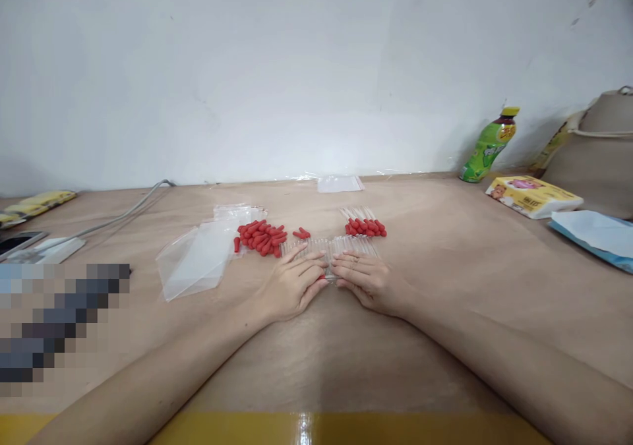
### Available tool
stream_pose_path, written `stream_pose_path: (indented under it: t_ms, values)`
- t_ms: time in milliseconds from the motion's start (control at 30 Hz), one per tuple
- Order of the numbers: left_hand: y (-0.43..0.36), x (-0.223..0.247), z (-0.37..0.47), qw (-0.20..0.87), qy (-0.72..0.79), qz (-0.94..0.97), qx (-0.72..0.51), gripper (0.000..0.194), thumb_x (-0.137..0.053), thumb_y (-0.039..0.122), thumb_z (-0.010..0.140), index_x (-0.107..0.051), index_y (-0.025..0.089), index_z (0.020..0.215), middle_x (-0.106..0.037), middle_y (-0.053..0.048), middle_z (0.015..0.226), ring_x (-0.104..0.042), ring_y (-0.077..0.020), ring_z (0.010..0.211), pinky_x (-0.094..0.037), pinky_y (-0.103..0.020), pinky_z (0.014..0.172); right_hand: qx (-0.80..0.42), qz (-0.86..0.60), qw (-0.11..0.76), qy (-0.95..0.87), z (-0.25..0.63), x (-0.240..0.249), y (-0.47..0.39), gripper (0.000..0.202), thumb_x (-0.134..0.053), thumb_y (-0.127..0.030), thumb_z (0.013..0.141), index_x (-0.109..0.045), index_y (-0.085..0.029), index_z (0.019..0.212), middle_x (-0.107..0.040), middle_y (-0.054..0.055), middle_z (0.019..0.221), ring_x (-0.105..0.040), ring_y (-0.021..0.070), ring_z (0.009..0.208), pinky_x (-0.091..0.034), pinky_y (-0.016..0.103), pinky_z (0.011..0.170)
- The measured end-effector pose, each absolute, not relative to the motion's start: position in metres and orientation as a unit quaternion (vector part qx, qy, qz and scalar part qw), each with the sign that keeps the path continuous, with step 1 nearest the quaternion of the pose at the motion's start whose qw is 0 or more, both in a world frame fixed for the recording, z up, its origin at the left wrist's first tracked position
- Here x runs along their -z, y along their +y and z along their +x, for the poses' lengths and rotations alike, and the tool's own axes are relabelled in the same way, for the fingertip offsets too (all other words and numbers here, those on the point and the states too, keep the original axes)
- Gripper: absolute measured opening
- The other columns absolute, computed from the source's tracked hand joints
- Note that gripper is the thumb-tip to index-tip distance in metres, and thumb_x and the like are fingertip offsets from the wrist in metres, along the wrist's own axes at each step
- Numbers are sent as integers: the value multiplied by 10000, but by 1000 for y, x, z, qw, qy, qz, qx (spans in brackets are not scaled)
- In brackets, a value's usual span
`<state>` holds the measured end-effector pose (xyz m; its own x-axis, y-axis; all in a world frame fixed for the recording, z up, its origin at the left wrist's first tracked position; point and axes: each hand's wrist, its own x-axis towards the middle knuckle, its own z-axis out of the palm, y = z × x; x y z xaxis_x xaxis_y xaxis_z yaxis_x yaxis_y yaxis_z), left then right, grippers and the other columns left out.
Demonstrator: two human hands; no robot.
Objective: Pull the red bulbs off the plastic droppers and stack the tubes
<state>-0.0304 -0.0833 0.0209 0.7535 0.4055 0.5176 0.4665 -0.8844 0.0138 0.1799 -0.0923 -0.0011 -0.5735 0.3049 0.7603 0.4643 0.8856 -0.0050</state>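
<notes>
My left hand (297, 282) is closed at the thumb and fingertips, where a bit of red rubber bulb (321, 276) shows. My right hand (368, 278) faces it, its thumb and fingers closed on the end of a thin glass tube (331, 279) that bridges the small gap between the hands. Just beyond the fingers lies a row of clear glass tubes (319, 246), partly hidden by both hands. A heap of red rubber bulbs (262, 236) is left of the row, with a few loose bulbs (301, 233) nearer it. Several red-capped droppers (364, 227) lie behind my right hand.
Clear plastic bags (198, 260) lie on the left, another bag (340, 184) by the wall. A grey cable (123, 215) and phone (22, 244) are far left. To the right are a green bottle (489, 147), tissue pack (531, 196), blue packet (593, 237) and beige bag (588, 158).
</notes>
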Motion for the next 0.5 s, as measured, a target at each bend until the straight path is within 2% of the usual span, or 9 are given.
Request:
stream_pose_path:
  t_ms: [233, 367, 500]
  values:
    - [-85, -24, -33, 34, -241, -942, 229, 193, -382, 213, 902, -566, 173, 861, -665, -44, 1025, -512, -184, 1146, -241, -438, 1079, 142, -196, 407, -881, 182, -1, -94, 191, -511, -155, 844, -617, -122, 998, -676, 103, 1000, -619, 171, 976, -486, 346, 935]
    - [-86, -23, -36, 37, -232, -944, 231, 176, -384, 199, 900, -556, 170, 876, -666, -46, 1014, -513, -182, 1143, -224, -440, 1080, 155, -188, 409, -879, 185, -1, -95, 196, -529, -136, 829, -616, -102, 1002, -673, 110, 1007, -608, 177, 1000, -481, 347, 944]
    - [-87, -23, -37, 46, -222, -945, 234, 164, -391, 192, 895, -552, 162, 882, -667, -55, 1006, -507, -187, 1149, -234, -440, 1070, 155, -188, 408, -880, 187, 0, -96, 223, -515, -140, 838, -604, -128, 1042, -666, 93, 1034, -593, 165, 1029, -471, 345, 958]
